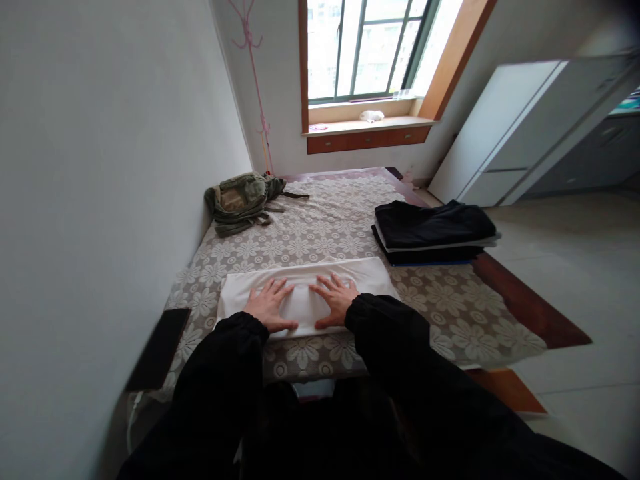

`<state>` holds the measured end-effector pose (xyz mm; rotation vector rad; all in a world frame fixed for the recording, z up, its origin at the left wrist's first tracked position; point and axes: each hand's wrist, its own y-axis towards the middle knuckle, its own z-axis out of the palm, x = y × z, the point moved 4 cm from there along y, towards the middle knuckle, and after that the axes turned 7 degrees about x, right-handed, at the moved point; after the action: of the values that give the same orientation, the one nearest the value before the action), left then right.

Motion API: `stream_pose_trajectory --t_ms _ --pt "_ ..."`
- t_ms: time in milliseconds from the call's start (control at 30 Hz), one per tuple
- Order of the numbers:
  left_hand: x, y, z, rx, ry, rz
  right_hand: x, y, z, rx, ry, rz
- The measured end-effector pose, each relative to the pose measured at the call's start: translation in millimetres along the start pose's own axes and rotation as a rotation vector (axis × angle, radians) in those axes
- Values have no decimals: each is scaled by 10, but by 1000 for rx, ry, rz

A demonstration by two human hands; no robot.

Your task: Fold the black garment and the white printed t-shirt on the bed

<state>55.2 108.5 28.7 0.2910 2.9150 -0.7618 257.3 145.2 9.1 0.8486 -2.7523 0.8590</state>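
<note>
A white folded cloth [303, 303], perhaps a garment, lies flat as a long rectangle near the front edge of the table. On its left half rests my left hand [271, 305], fingers spread. My right hand [336, 302] lies on the cloth right of the middle, its fingers spread too. The two hands face each other with a strip of cloth between them, and slight creases show around the fingertips. Neither hand grips anything. Which garment the cloth is, I cannot tell.
A lace tablecloth [300, 233] covers the table. At the back right sits a stack of dark folded clothes [435, 227]. A green backpack [243, 200] leans by the left wall. A black phone [160, 349] with a white cable lies at the left edge.
</note>
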Motion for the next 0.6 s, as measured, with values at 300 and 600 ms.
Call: stream_pose_trajectory --t_ms 300,600 --pt "371 50 -154 134 -5 -2 -440 5 -170 116 58 -7" --pt "49 267 -136 233 44 24 -146 171 -194 189 44 -23"
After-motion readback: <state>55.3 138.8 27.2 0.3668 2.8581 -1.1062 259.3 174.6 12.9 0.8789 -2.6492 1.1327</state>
